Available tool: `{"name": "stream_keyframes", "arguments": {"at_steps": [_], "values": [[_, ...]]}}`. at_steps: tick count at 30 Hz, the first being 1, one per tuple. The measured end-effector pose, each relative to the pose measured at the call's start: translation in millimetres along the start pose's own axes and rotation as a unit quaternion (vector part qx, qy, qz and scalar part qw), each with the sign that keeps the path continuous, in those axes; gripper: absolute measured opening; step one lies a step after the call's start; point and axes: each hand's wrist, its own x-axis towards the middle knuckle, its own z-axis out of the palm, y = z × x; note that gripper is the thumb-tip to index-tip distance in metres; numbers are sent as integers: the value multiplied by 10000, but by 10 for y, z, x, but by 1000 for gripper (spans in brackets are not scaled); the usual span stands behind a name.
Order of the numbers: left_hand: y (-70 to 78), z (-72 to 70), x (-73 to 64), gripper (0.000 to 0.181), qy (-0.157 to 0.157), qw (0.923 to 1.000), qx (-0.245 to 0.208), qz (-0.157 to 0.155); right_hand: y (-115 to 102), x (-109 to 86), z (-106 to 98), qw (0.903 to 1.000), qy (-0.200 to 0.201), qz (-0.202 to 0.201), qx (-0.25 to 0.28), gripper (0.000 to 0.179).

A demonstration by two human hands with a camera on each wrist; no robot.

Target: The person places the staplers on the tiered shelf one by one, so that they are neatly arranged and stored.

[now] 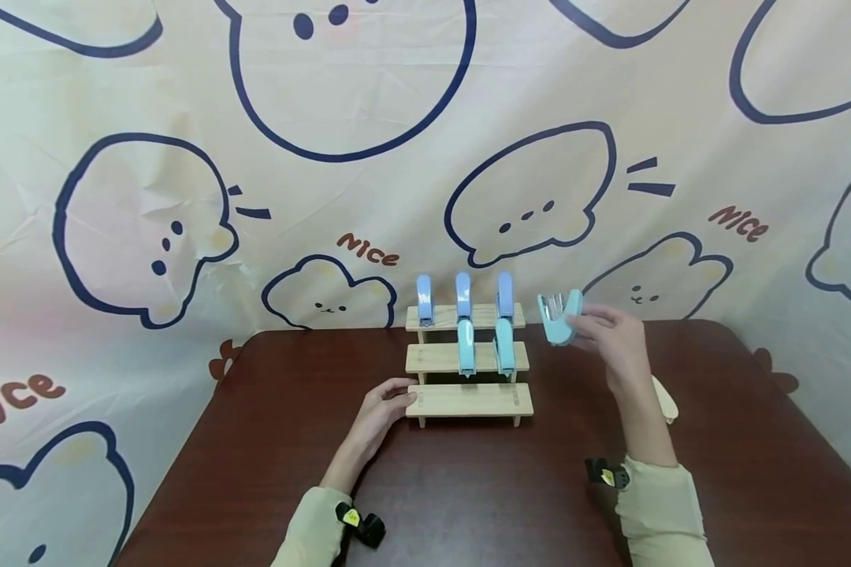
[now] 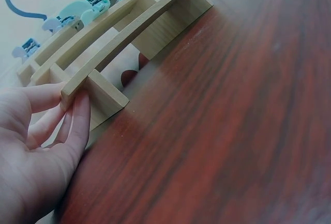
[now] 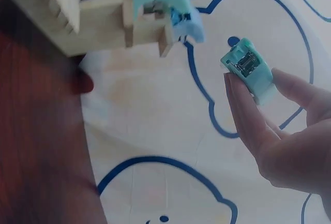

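Observation:
A small teal stapler [image 1: 559, 316] is pinched between the thumb and fingers of my right hand [image 1: 612, 339], in the air right of a three-tier wooden stand [image 1: 468, 400]. Seen from the right wrist, the held stapler [image 3: 250, 70] shows its metal inner parts. With thumb and fingers my left hand [image 1: 380, 413] grips the left end of the stand's lowest tier; the left wrist view shows this hand [image 2: 44, 146] at the board's corner. Two teal staplers [image 1: 466, 346] stand on the middle tier, at its centre and right. Blue staplers [image 1: 463, 295] stand in a row on the top tier.
The stand is near the far edge of a dark brown wooden table [image 1: 468, 496]. Behind hangs a pale cloth [image 1: 369, 205] with cartoon outlines. A cream-coloured rounded piece [image 1: 665, 400] lies partly hidden behind the right forearm.

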Motion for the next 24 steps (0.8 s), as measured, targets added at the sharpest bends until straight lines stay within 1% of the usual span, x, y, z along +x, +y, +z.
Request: {"name": "stream_keyframes", "arguments": {"at_steps": [6,13,21,24], "values": [[-6,-5,11,36,-47,10000,9,77,-82,-43,170,10000,-12,-43,-47,52],[-3,-8,11,34,-1,10000,-46,-61,-116,-84,321,9999,-30,61,-87,52],[21,4,3,35,-15,10000,15,-51,-149,-108,456,10000,-18,-44,-68,49],[23,5,-7,35,-11,10000,19,-57,-163,-125,499,10000,-51,-26,-3,47]]}}
